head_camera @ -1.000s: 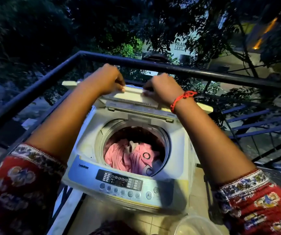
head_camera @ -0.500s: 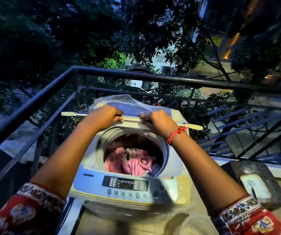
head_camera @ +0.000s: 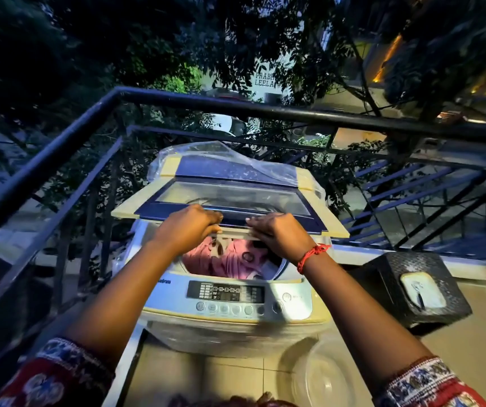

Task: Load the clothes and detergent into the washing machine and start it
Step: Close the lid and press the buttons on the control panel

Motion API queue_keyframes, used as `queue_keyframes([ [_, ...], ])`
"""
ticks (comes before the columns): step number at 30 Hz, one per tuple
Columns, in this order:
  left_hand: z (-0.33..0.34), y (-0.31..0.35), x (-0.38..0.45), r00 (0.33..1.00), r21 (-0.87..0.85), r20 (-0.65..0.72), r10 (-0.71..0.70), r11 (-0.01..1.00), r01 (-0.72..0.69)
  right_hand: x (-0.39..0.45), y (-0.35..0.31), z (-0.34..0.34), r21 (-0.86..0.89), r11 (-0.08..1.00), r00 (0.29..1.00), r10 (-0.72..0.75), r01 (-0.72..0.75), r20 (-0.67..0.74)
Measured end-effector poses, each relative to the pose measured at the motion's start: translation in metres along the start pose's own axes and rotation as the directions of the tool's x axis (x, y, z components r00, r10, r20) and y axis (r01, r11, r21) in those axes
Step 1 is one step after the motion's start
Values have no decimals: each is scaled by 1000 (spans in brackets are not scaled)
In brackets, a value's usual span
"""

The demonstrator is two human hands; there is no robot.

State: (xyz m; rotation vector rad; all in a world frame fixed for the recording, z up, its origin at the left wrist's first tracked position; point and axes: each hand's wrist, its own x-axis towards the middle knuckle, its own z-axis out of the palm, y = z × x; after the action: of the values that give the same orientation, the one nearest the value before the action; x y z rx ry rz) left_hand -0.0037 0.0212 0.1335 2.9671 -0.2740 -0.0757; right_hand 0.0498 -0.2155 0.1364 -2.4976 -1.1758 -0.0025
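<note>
A white top-loading washing machine (head_camera: pixel 300 306) stands on a balcony against the railing. Its folding lid (head_camera: pixel 230 198), dark blue with a glass window and cream edges, is partly lowered over the drum. My left hand (head_camera: pixel 187 227) and my right hand (head_camera: pixel 277 235) both grip the lid's front edge, fingers curled over it. Pink clothes (head_camera: pixel 230 261) lie in the drum below my hands. The control panel (head_camera: pixel 225 292) with its row of round buttons faces me. A red thread band circles my right wrist.
A black metal railing (head_camera: pixel 236 105) runs behind and to the left of the machine. A dark woven stool (head_camera: pixel 388 277) with a white item on it stands to the right. A clear plastic container (head_camera: pixel 324 377) sits on the tiled floor near me.
Both hands have pulled the lid forward and down; it was folded upright at the back a second ago and now covers the drum's rear half. The view has tilted upward.
</note>
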Motion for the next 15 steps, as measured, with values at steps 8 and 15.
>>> queue_keyframes([
  [8, 69, 13, -32, 999, -4, 39, -19, 1000, 20, -35, -1, 64, 70, 986, 981, 141, -152, 133],
  [15, 104, 18, -35, 992, -80, 107, -66, 994, 74, -47, -2, 95, 45, 984, 972, 164, -174, 169],
])
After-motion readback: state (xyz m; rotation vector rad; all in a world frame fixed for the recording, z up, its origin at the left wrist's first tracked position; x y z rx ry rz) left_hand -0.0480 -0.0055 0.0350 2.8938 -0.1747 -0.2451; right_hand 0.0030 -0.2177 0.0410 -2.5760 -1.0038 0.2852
